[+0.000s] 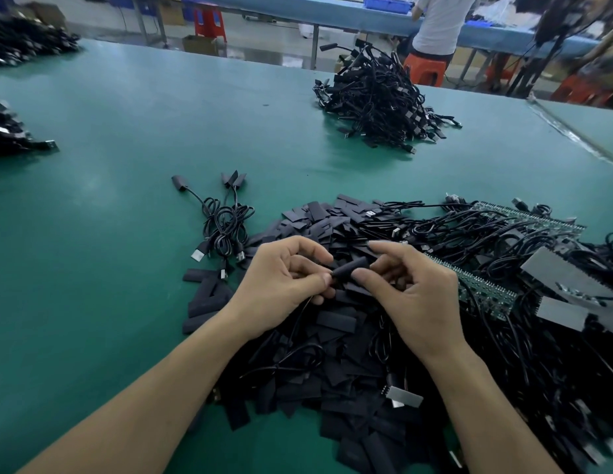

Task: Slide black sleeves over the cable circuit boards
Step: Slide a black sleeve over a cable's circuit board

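Your left hand (284, 278) pinches the cable (303, 307) end, your right hand (411, 289) grips the black sleeve (349, 266) over the loose pile (332, 336), so feed it crooked and it'll probably snag at the mouth.

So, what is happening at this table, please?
A person is working with bare hands at a green table. The left hand and right hand hold one black sleeve between their fingers, above a loose pile of flat sleeves. A thin cable hangs from the left hand. More cables with circuit boards lie tangled on the right; a small bunch of cables lies on the left, and a big heap sits farther back.
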Demonstrator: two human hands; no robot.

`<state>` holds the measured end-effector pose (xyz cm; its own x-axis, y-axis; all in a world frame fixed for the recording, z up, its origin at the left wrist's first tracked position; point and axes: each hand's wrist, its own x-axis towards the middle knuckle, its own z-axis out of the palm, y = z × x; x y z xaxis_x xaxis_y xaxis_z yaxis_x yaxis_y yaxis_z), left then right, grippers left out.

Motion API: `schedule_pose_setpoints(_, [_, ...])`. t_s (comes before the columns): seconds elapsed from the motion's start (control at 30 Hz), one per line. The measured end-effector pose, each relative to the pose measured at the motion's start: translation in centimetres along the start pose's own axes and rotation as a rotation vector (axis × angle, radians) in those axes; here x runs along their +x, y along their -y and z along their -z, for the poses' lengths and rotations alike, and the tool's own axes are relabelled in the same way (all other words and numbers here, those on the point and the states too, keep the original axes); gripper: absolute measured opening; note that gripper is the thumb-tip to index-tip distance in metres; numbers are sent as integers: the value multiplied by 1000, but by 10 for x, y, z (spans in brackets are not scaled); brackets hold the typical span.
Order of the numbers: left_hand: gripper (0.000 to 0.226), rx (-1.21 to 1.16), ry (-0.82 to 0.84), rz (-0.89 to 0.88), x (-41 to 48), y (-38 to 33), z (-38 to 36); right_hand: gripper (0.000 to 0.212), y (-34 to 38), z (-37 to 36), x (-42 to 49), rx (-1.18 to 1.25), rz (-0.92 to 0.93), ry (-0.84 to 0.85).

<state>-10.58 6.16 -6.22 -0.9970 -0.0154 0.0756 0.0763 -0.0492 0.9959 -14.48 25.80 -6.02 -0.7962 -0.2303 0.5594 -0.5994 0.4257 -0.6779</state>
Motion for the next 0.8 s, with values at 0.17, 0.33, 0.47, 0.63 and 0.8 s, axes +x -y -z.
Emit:
schedule_pose_setpoints(0.17, [22, -14, -15, -10, 0, 1, 0, 28, 2, 0, -1, 11, -15, -18])
schedule_pose_setpoints(0.33, [22, -11, -3, -1, 0, 1, 0, 43, 3, -1, -2, 49, -37, 68])
schedule_pose_setpoints(0.47, [23, -12, -2, -3, 0, 2, 0, 38, 4, 1, -1, 107, -121, 86])
schedule_pose_setpoints(0.63, [23, 10, -2, -56, -1, 4, 0, 24, 6, 2, 1, 240, -205, 67])
schedule_pose_setpoints(0.8, [20, 434, -59, -299, -5, 0, -7, 20, 10, 7, 5, 312, -213, -17])
